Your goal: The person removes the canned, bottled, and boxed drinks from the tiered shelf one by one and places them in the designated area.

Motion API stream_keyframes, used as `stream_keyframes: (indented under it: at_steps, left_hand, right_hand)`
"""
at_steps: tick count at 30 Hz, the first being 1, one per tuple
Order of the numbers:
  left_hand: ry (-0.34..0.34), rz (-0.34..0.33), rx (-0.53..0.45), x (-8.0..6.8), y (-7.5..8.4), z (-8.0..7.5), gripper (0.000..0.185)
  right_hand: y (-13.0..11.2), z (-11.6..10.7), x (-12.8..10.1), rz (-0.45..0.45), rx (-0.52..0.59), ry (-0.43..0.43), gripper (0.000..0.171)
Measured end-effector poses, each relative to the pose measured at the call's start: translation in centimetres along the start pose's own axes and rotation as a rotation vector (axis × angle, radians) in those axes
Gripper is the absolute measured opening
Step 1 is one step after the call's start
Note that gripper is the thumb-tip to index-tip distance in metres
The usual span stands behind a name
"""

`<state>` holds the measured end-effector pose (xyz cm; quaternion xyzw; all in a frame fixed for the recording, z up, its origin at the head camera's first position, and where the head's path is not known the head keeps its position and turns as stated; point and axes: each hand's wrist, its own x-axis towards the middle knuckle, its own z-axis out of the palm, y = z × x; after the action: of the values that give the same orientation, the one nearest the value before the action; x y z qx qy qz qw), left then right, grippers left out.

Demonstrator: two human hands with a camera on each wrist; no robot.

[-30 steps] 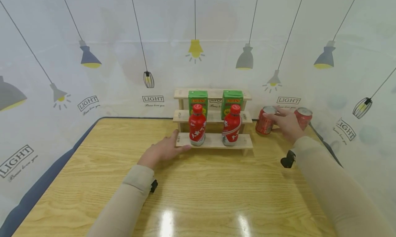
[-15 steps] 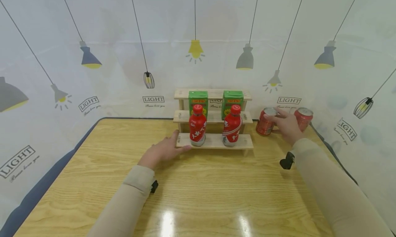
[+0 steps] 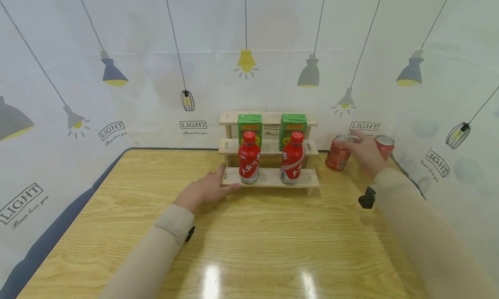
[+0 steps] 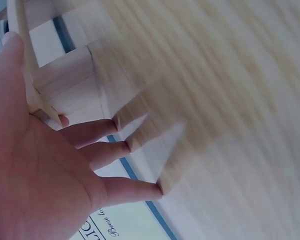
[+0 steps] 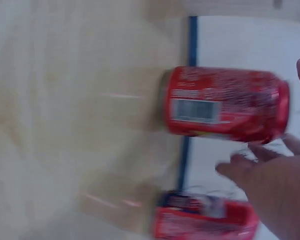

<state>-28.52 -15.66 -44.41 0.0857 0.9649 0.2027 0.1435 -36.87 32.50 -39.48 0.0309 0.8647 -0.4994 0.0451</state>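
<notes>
A red soda can (image 3: 337, 154) leans slightly at the table's far right. My right hand (image 3: 363, 151) holds it by the top. In the right wrist view this can (image 5: 225, 105) lies between my thumb and fingers (image 5: 240, 167). A second red can (image 3: 386, 144) stands just behind the hand and shows again as the other can (image 5: 205, 222) in the wrist view. My left hand (image 3: 212, 186) lies flat and open on the table, its thumb against the left end of a wooden step rack (image 3: 269, 177). The left wrist view shows its fingers (image 4: 97, 131) spread beside the rack's wood (image 4: 65, 85).
On the rack's lowest step stand two red bottles (image 3: 248, 159) (image 3: 292, 158); two green cartons (image 3: 249, 125) (image 3: 293, 124) sit on the step above. The wooden table (image 3: 249, 242) ends at a lamp-printed backdrop (image 3: 156, 73) close behind the rack and the cans.
My right hand has shifted a little back and right, and the can it holds now leans. The left hand and the rack have not moved.
</notes>
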Motion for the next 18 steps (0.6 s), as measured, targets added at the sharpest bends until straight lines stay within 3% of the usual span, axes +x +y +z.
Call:
stream_keyframes:
  at_steps: [4, 10, 18]
  left_hand:
    - [0.008, -0.006, 0.011, -0.1, -0.2, 0.1, 0.127]
    - [0.059, -0.004, 0.021, -0.1, -0.4, 0.6, 0.125]
    - [0.106, 0.013, 0.06, 0.2, -0.2, 1.1, 0.125]
  right_hand:
    - [-3.2, 0.0, -0.3, -0.073, -0.094, 0.047, 0.114]
    - [-8.7, 1.5, -1.4, -0.179, -0.112, 0.087, 0.102]
    - [-12.4, 4.5, -3.0, -0.268, -0.069, -0.04, 0.089]
